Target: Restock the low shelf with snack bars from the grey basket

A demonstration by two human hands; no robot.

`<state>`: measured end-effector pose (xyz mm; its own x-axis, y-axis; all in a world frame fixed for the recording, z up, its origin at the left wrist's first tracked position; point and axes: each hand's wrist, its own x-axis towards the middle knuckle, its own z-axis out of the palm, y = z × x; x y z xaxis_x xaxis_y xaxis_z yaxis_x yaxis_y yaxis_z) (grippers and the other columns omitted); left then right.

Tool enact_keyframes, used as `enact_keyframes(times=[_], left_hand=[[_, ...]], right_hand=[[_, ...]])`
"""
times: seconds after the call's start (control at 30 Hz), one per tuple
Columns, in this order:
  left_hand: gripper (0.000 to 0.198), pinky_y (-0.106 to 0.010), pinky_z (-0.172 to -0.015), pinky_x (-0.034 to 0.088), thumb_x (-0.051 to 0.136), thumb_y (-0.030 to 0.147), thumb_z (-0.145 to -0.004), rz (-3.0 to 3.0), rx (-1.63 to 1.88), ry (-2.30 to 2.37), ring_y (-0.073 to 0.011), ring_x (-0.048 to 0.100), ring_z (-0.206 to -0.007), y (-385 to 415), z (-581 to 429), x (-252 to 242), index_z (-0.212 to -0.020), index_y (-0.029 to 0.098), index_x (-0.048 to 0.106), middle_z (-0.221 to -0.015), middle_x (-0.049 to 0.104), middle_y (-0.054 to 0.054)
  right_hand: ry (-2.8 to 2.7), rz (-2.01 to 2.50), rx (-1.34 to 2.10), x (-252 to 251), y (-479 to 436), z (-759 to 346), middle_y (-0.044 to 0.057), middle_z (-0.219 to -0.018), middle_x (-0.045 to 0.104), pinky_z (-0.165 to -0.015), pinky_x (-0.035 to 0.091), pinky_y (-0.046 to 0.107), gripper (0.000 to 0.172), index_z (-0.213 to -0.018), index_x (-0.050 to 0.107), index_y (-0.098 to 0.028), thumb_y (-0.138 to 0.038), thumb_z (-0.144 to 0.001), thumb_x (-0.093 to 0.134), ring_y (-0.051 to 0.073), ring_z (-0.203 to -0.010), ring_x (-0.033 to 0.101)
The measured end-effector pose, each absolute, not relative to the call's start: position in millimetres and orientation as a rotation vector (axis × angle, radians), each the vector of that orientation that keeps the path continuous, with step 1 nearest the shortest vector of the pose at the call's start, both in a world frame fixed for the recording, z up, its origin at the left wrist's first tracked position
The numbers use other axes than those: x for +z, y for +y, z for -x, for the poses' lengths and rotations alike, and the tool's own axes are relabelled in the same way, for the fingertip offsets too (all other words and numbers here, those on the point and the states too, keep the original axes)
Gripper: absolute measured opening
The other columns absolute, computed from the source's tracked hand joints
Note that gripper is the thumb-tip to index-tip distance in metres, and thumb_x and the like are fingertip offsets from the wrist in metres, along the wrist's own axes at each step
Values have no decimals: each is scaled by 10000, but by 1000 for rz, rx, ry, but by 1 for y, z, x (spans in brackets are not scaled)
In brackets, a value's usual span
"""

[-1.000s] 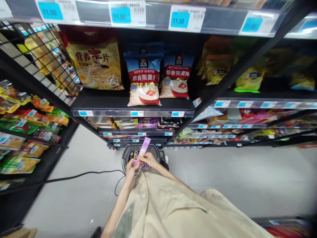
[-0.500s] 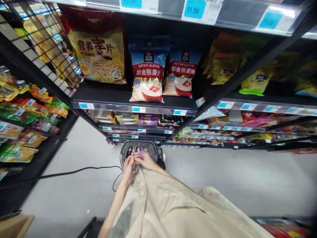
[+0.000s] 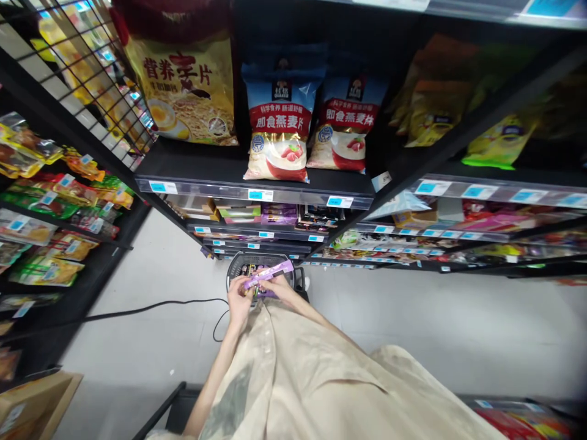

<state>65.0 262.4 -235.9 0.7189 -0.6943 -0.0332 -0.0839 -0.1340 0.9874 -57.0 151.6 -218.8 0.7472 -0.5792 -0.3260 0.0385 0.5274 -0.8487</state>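
Both hands are close in front of my body, over a dark grey shopping basket. Between them lies a long, narrow purple packet, slanting up toward the right. My left hand is closed on the packet's left end. My right hand grips it from below, nearer the middle, with fingers partly hidden. Under the hands the basket contains several small purple and dark packets, too small to read.
Ahead stands a shelf with bags of oatmeal and a large cereal bag. Lower shelves hold purple packs. A black cable runs across the floor at left. An open cardboard box sits at bottom left.
The purple packet has been raised and turned, so more of its length shows. My right hand has shifted slightly right, away from the left hand. The view has moved a little.
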Motion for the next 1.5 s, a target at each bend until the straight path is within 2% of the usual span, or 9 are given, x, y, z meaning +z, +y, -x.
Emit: enact_keyframes(times=[0.17, 0.33, 0.53, 0.6, 0.7, 0.93, 1.03, 1.23, 1.5], left_hand=[[286, -330, -931, 530, 701, 410, -847, -1689, -612, -648, -217, 645, -1062, 261, -62, -238, -1006, 174, 728, -1117, 665, -107], [492, -258, -677, 535, 679, 570, -853, -1718, -808, -536, -177, 673, -811, 264, -60, -234, -1109, 151, 706, -1032, 711, -101], [487, -219, -531, 448, 630, 612, -876, -1753, -882, -527, -131, 581, -545, 263, -56, -221, -1034, 152, 662, -659, 657, 0], [469, -216, -506, 430, 646, 609, -863, -1727, -896, -501, -126, 558, -502, 262, -55, -218, -1000, 161, 640, -593, 620, 24], [447, -219, -512, 450, 684, 592, -846, -1671, -951, -489, -128, 586, -505, 259, -54, -220, -975, 170, 613, -616, 636, 21], [557, -280, -609, 548, 745, 574, -783, -1524, -1100, -450, -166, 679, -633, 263, -51, -243, -1123, 177, 550, -805, 691, -10], [545, -299, -753, 551, 692, 523, -852, -1503, -1125, -576, -156, 683, -731, 276, -46, -247, -1245, 178, 539, -887, 712, -26], [482, -348, -860, 529, 559, 575, -903, -1700, -1053, -534, -221, 713, -889, 301, -28, -254, -1145, 165, 636, -952, 745, -81], [455, -380, -840, 545, 527, 574, -867, -1845, -928, -441, -264, 730, -884, 305, -22, -244, -1096, 202, 657, -965, 764, -91]], right_hand=[[664, 1051, -176, -223, 141, 68, 53, -998, 750, -670, 557, 238, 528, -1085, 742, -188, -543, -714, 863, 171, -821, 708], [530, 1364, 229, -220, 133, 84, 37, -752, 718, -548, 518, 219, 434, -878, 760, -148, -562, -757, 804, 156, -640, 682], [644, 1659, -147, -199, 113, 79, 62, -970, 733, -615, 545, 233, 280, -1028, 742, -167, -273, -776, 798, 140, -683, 686], [648, 1841, -279, -197, 104, 75, 77, -1174, 688, -680, 554, 230, 380, -1132, 721, -194, -159, -758, 784, 123, -752, 683], [519, 2104, -212, -202, 97, 71, 84, -1304, 622, -779, 564, 250, 458, -1254, 674, -227, -110, -814, 722, 128, -833, 682], [226, 2443, 27, -227, 71, 66, 81, -1204, 678, -914, 543, 295, 285, -1254, 658, -207, -209, -974, 608, 201, -1034, 687], [228, 2516, -35, -227, 29, 58, 83, -1209, 687, -918, 552, 294, 255, -1245, 656, -204, -248, -1019, 545, 192, -1044, 686], [416, 2737, -132, -216, -65, 24, 125, -1439, 604, -1160, 446, 353, 382, -1394, 600, -172, -295, -1056, 471, 215, -1361, 549], [991, 2741, 135, -216, -123, -15, 225, -1379, 628, -1134, 427, 388, 407, -1386, 616, -90, -189, -1023, 460, 295, -1287, 597]])
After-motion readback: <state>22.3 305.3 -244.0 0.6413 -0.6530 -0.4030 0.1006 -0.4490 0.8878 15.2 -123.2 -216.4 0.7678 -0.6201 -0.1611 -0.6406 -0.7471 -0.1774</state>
